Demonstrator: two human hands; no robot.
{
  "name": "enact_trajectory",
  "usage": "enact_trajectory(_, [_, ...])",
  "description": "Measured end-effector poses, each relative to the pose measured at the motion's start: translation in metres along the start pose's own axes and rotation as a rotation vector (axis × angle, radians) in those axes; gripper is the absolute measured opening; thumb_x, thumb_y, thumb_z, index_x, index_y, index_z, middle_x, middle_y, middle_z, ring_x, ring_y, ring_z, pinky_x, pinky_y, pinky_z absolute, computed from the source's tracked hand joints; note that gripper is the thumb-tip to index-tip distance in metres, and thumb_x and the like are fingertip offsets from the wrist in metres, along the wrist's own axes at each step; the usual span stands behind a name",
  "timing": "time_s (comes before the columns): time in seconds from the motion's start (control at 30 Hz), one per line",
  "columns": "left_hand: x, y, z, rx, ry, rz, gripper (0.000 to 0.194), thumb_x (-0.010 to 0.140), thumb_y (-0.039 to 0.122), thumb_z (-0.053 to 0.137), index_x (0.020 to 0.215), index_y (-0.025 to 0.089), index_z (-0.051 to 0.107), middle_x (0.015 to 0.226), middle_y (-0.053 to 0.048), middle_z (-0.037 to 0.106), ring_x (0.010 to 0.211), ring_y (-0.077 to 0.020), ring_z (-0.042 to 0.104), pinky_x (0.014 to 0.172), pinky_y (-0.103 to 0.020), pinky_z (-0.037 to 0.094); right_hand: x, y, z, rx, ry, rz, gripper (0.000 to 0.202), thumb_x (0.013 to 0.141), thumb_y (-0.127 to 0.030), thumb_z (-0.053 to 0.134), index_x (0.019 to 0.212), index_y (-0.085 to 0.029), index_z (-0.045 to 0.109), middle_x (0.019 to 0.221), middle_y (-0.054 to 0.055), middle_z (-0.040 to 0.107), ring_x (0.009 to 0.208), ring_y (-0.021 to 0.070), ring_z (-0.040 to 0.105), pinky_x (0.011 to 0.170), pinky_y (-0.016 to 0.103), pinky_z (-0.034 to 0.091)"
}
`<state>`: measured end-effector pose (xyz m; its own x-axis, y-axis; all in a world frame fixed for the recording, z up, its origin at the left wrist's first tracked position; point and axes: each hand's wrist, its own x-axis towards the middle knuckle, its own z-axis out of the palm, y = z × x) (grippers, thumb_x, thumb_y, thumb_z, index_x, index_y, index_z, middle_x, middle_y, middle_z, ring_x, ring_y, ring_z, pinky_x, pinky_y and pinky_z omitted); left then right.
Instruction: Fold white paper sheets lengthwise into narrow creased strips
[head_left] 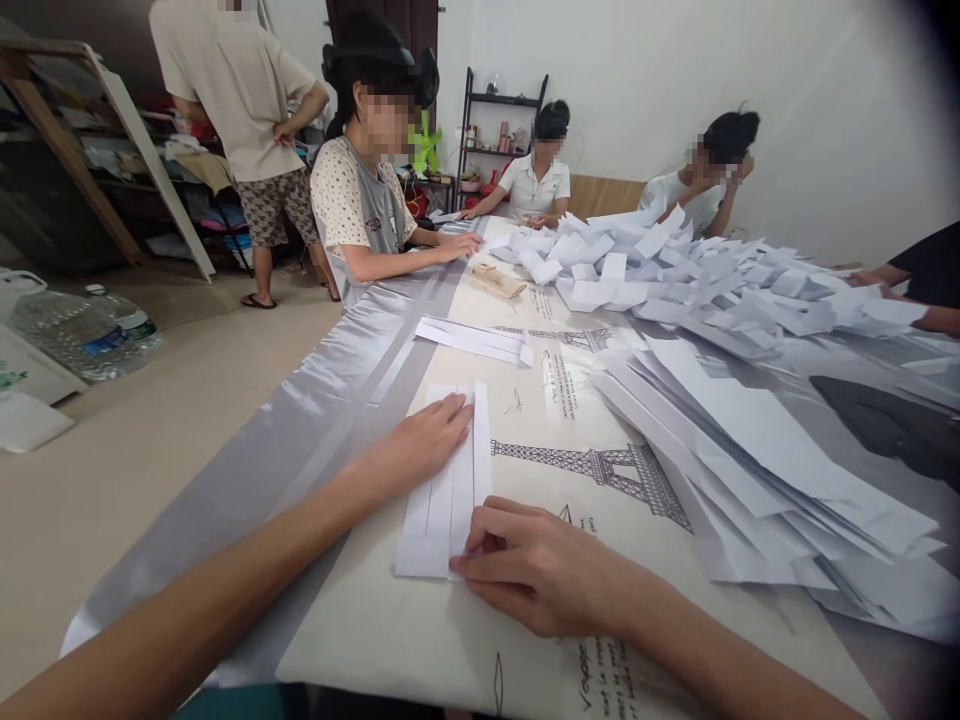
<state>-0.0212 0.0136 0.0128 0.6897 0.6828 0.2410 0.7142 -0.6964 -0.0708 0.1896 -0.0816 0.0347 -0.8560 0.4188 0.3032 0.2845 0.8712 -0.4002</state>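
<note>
A long white sheet of paper [426, 545] with lengthwise creases lies on the table in front of me. My left hand [427, 440] rests on its upper part, fingers stretched out and pressing it down. At the sheet's near right corner, my right hand [525, 565] has thumb and bent fingers pinched on a narrow strip along the right edge. Farther ahead lies another folded white strip [472, 340], touched by neither hand. To the right of my right hand, a fanned stack of white sheets [750, 470] spreads over the tablecloth.
A large heap of folded white papers [660, 265] covers the far right of the table. A beige block-like object [499, 281] lies near a seated person [367, 200]. Other people sit around the table, and one stands behind. Water bottles [82, 325] stand on the floor at left.
</note>
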Motion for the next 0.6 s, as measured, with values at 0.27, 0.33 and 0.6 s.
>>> enact_trajectory(0.27, [-0.004, 0.008, -0.013, -0.190, -0.047, -0.097, 0.054, 0.106, 0.046, 0.028, 0.149, 0.015, 0.035, 0.161, -0.012, 0.034, 0.147, -0.0246, 0.034, 0.118, -0.039, 0.033, -0.002, 0.001, 0.002, -0.005, 0.005, 0.004, 0.022, 0.098, -0.019, 0.052, 0.099, -0.017, 0.074, 0.094, 0.007, 0.062, 0.079, 0.0155, 0.053, 0.070, 0.028, 0.050])
enact_trajectory(0.33, [-0.004, 0.009, -0.013, -0.156, -0.070, -0.095, 0.057, 0.105, 0.047, 0.030, 0.149, 0.012, 0.036, 0.162, -0.014, 0.031, 0.149, -0.0273, 0.031, 0.120, -0.040, 0.029, -0.002, 0.001, 0.003, -0.008, 0.006, 0.007, 0.022, 0.098, -0.019, 0.051, 0.098, -0.017, 0.074, 0.094, 0.007, 0.062, 0.079, 0.0158, 0.054, 0.070, 0.028, 0.050])
enact_trajectory(0.6, [-0.001, 0.010, -0.005, -0.121, -0.096, -0.083, 0.062, 0.104, 0.044, 0.026, 0.150, 0.002, 0.030, 0.161, -0.023, 0.028, 0.152, -0.0293, 0.021, 0.122, -0.041, 0.023, 0.001, -0.001, 0.001, 0.012, 0.009, 0.020, 0.024, 0.099, -0.019, 0.049, 0.094, -0.017, 0.073, 0.091, 0.007, 0.060, 0.078, 0.0159, 0.054, 0.067, 0.028, 0.049])
